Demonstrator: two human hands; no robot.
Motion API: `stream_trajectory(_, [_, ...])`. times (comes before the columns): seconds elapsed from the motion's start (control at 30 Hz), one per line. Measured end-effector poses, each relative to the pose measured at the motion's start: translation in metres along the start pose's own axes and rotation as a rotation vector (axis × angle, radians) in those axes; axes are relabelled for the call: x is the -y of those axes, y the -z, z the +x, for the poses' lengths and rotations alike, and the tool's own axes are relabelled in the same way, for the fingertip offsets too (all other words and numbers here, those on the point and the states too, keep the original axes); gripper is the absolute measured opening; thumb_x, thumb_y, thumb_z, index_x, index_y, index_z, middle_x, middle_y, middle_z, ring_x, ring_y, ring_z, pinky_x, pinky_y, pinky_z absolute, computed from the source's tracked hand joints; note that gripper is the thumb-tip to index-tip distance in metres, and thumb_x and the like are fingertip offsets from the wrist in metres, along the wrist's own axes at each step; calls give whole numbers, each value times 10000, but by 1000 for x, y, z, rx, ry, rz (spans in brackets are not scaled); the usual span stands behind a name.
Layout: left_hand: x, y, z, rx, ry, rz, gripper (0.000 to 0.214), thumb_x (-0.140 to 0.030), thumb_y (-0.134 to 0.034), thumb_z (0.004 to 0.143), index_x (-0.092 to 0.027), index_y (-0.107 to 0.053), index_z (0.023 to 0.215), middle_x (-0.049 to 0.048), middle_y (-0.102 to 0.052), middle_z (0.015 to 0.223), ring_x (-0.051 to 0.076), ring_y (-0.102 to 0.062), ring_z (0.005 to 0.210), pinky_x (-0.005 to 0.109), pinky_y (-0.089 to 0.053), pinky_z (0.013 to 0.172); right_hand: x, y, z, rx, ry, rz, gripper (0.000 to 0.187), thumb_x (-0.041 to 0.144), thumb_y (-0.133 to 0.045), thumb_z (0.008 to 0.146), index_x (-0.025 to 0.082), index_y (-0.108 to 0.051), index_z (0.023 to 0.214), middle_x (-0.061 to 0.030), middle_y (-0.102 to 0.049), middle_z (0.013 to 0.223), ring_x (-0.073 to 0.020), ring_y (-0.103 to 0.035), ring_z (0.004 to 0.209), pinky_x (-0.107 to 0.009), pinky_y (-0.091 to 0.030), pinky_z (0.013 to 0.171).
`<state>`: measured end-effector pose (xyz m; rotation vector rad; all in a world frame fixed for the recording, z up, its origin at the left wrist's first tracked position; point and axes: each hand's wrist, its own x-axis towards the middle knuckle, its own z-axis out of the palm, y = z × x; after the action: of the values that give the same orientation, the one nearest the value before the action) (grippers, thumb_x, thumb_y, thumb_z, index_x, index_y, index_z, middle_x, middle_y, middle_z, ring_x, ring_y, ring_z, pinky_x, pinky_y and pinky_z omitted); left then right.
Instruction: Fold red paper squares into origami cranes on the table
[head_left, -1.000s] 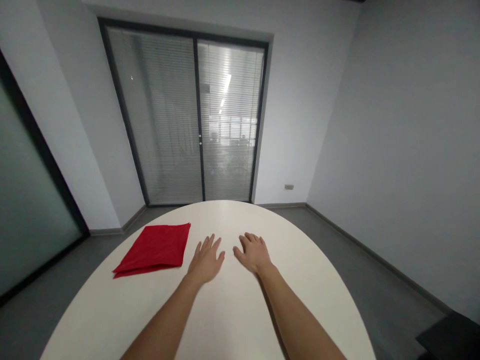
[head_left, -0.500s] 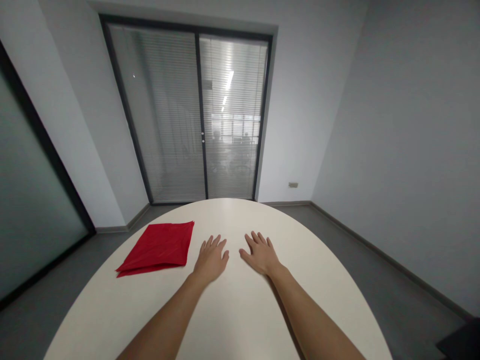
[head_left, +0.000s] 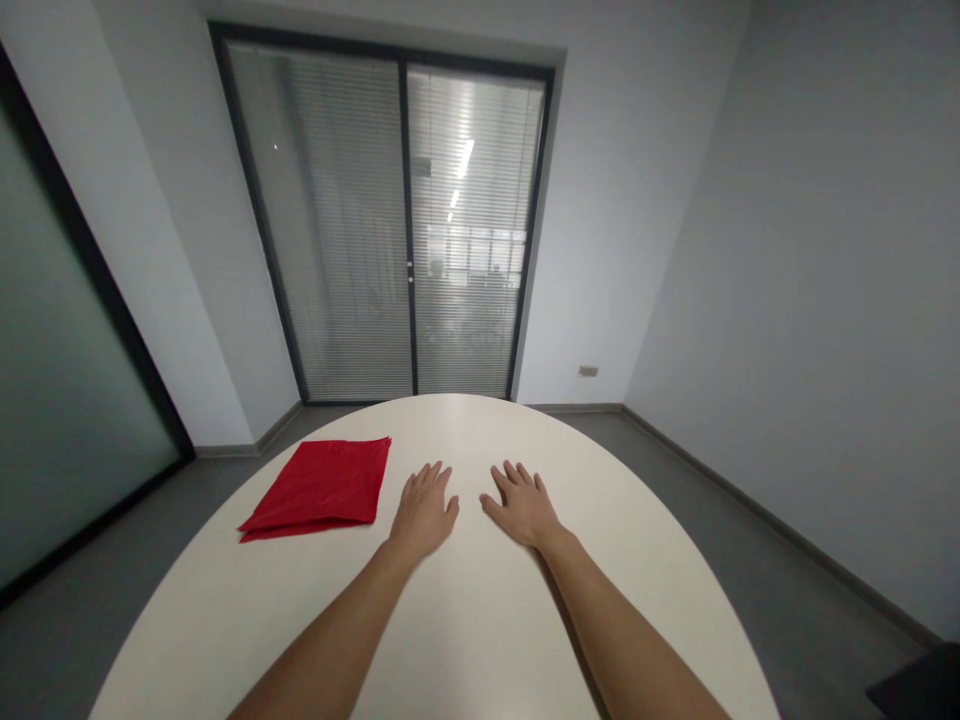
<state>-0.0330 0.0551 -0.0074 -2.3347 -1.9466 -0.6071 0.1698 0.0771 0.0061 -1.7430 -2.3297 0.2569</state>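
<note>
My left hand lies flat and open on the white oval table, palm down, fingers stretched forward. My right hand rests the same way a short gap to its right, open and holding nothing. A folded red cloth lies on the table just left of my left hand, apart from it by a small gap. Both forearms reach in from the bottom of the view.
Beyond the table's far edge stands a glass sliding door with closed blinds. A frosted glass wall runs along the left. Grey floor surrounds the table, and a dark object sits at the bottom right corner.
Both hands have stayed flat on the table; the right hand's fingers straightened slightly. The view shifted a little, so everything sits slightly further right in the picture.
</note>
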Motion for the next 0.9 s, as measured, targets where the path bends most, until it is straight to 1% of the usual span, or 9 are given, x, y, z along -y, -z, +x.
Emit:
stream_trajectory(0.1, [-2,8,1,-159,18,58,529,-270,-444,932,-124,-466,1440,122,-404,1561,289,-324,1456,470,-227,1209,-1,-1,0,-3,-1,0,720,594,-390,940,198,-335,1540,-142,-231,1626,-354,-156,1502,-542,-84,1174])
stream_trajectory(0.17, [-1,15,1,-251,61,118,520,-253,-445,924,-110,-485,1422,138,-381,1571,306,-295,1466,488,-200,1213,-1,-1,0,0,4,1,721,598,-389,940,199,-339,1538,-142,-234,1625,-354,-156,1502,-545,-88,1174])
stream_trajectory(0.23, [2,23,1,-312,120,183,539,-252,-472,904,-88,-489,1417,169,-343,1584,339,-256,1477,521,-172,1211,-2,-1,0,0,9,7,721,599,-392,939,198,-344,1536,-144,-239,1623,-355,-157,1502,-546,-94,1174])
stream_trajectory(0.3, [7,27,-1,-337,190,237,580,-265,-507,879,-65,-481,1422,202,-305,1593,372,-227,1481,549,-149,1205,-2,-1,0,-1,11,13,720,600,-393,939,197,-350,1534,-145,-243,1621,-356,-161,1501,-547,-100,1173])
stream_trajectory(0.37, [13,28,-2,-316,274,277,596,-308,-527,872,-65,-493,1416,228,-308,1583,412,-240,1466,586,-155,1185,-2,0,-1,0,9,13,717,598,-395,939,197,-353,1533,-144,-241,1622,-353,-160,1502,-546,-101,1173])
stream_trajectory(0.47, [22,23,-5,-242,399,311,595,-390,-516,891,-91,-516,1406,250,-350,1554,467,-279,1433,648,-203,1133,-2,1,-3,3,3,6,712,595,-395,942,200,-352,1532,-139,-238,1624,-346,-156,1504,-540,-96,1174])
stream_trajectory(0.63, [30,17,-8,-132,538,268,587,-436,-423,938,-98,-509,1411,238,-365,1552,471,-351,1392,683,-285,1069,-3,2,-6,2,4,12,714,598,-396,940,195,-362,1528,-142,-244,1622,-345,-157,1503,-537,-98,1175])
stream_trajectory(0.77, [29,17,-7,-98,582,234,596,-436,-382,954,-69,-496,1409,230,-386,1543,447,-375,1383,685,-308,1063,-4,3,-7,0,10,15,714,593,-400,939,189,-363,1527,-149,-241,1621,-349,-157,1503,-544,-92,1174])
stream_trajectory(0.9, [28,17,-8,-136,578,264,595,-390,-379,961,-34,-464,1431,224,-368,1556,447,-364,1390,666,-295,1086,-4,5,-8,4,9,25,712,597,-403,937,196,-366,1525,-142,-241,1623,-352,-156,1502,-542,-92,1175])
